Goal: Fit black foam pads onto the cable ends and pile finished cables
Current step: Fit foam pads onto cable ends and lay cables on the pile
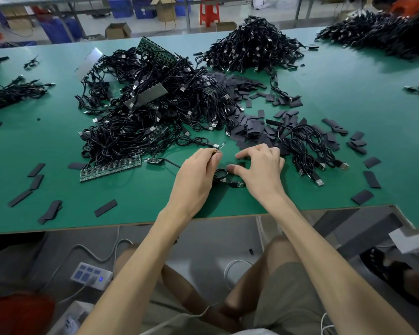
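Note:
My left hand (198,170) pinches the thin end of a black cable (220,148), which points up and away from me. The rest of that cable lies coiled (220,174) between my hands, its USB plug (238,184) under my right wrist. My right hand (261,165) arches over the green table (136,201) with thumb and fingers curled round a dark piece that looks like a black foam pad (241,163); most of it is hidden. Loose foam pads (249,128) lie heaped just beyond my hands. A small pile of cables (307,151) lies to the right.
A big tangle of black cables with green circuit strips (153,110) fills the table's left middle. Taller cable heaps stand at the back (254,44) and far right (382,32). Single pads (105,207) lie scattered near the front edge. A power strip (91,275) lies on the floor.

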